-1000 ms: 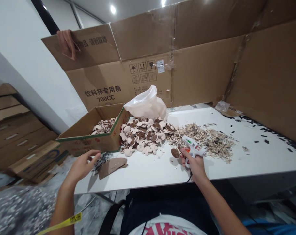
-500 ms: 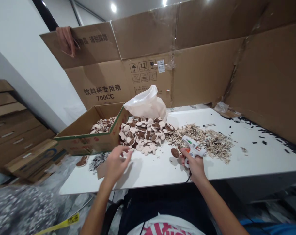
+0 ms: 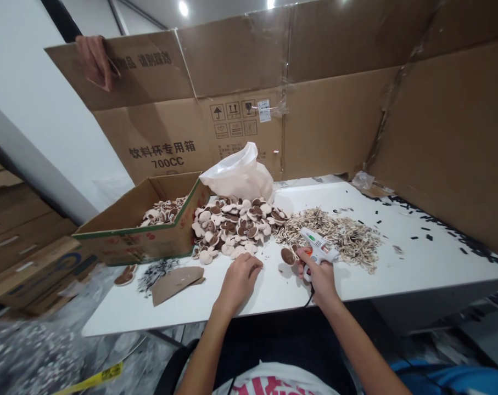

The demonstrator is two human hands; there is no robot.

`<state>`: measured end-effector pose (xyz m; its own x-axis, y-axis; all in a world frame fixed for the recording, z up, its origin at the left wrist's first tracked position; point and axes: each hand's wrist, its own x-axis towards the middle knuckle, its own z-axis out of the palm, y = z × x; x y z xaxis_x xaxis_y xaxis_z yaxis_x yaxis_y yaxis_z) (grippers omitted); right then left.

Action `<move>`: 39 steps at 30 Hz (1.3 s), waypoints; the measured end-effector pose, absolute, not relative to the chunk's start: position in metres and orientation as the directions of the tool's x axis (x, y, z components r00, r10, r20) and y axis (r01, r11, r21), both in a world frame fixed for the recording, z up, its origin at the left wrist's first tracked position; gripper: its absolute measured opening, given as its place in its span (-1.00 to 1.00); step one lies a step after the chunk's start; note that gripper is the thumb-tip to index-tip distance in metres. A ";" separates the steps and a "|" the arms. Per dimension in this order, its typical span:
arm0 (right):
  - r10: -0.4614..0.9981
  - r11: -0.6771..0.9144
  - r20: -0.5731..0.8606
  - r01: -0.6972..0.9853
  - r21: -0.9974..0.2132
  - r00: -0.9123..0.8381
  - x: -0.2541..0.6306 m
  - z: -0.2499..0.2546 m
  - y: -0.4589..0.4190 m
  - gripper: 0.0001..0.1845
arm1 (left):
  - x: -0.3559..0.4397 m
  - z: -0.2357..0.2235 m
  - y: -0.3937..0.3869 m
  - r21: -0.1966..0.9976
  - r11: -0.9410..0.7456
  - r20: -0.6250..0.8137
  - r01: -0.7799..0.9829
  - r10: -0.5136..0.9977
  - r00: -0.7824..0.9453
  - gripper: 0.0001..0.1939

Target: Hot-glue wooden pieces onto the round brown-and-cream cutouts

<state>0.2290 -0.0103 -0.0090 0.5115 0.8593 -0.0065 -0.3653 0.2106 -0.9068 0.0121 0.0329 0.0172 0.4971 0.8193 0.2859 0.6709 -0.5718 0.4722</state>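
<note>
My right hand [image 3: 319, 274] grips a white glue gun [image 3: 318, 247] over the white table [image 3: 417, 263], its nozzle pointing left at a small brown round piece [image 3: 287, 255]. My left hand [image 3: 239, 278] rests on the table with curled fingers at the near edge of a heap of white and brown mushroom-shaped pieces [image 3: 232, 226]. Whether it holds a piece I cannot make out. A pile of thin pale sticks [image 3: 343, 233] lies just behind the glue gun.
An open cardboard box [image 3: 137, 230] with more pieces stands at the left. A white plastic bag [image 3: 240, 174] sits behind the heap. Tall cardboard walls [image 3: 335, 109] surround the table; another person's hand [image 3: 93, 59] grips the top left edge. Cardboard scrap [image 3: 174, 282] and black bits lie near the front left.
My left hand has moved right from the table's left edge to the near side of the heap. The right hand with the glue gun stayed put.
</note>
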 end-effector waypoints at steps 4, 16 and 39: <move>0.860 0.203 -0.012 -0.363 -0.910 0.510 0.228 -0.008 -0.011 -0.57 | 0.011 0.018 0.028 0.552 -0.552 0.282 0.625 0.829 0.483 -0.88; 0.874 0.178 0.019 -0.283 -0.942 0.486 0.227 -0.008 -0.011 -0.55 | 0.038 0.033 0.007 0.805 -0.515 0.356 0.294 0.816 0.455 -0.85; 0.887 0.159 0.023 -0.259 -0.953 0.462 0.226 -0.013 -0.008 -0.51 | 0.062 0.016 0.004 0.933 -0.325 0.275 0.158 0.922 0.273 -0.85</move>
